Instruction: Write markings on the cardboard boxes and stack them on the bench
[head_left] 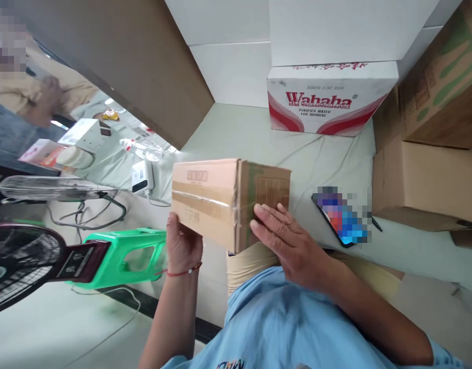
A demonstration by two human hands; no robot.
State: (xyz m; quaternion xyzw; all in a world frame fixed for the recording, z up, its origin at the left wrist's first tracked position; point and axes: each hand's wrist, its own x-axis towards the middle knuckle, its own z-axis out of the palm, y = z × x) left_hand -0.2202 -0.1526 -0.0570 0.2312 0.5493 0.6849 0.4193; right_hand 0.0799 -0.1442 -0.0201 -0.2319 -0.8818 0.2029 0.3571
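Observation:
A taped cardboard box (pixel 205 205) is held up in front of my body, with a strip of shiny tape across the side facing me. My left hand (pixel 182 243) supports its lower left corner; the thumb shows and the other fingers are hidden beneath the box. My right hand (pixel 286 236) lies against the right side with its fingers stretched out and flat on the cardboard. To the right, a phone (pixel 339 218) with a lit, blurred-out screen rests on the pale cloth, and a dark pen (pixel 376 224) is beside it.
A white and red Wahaha water carton (pixel 328 102) stands at the back. Open cardboard boxes (pixel 439 174) fill the right side. On the left are a green stool (pixel 124 256), a fan (pixel 24 266), a white device (pixel 142 176) with a cable, and plastic bottles (pixel 143 150). Another person's hand (pixel 49 97) shows at upper left.

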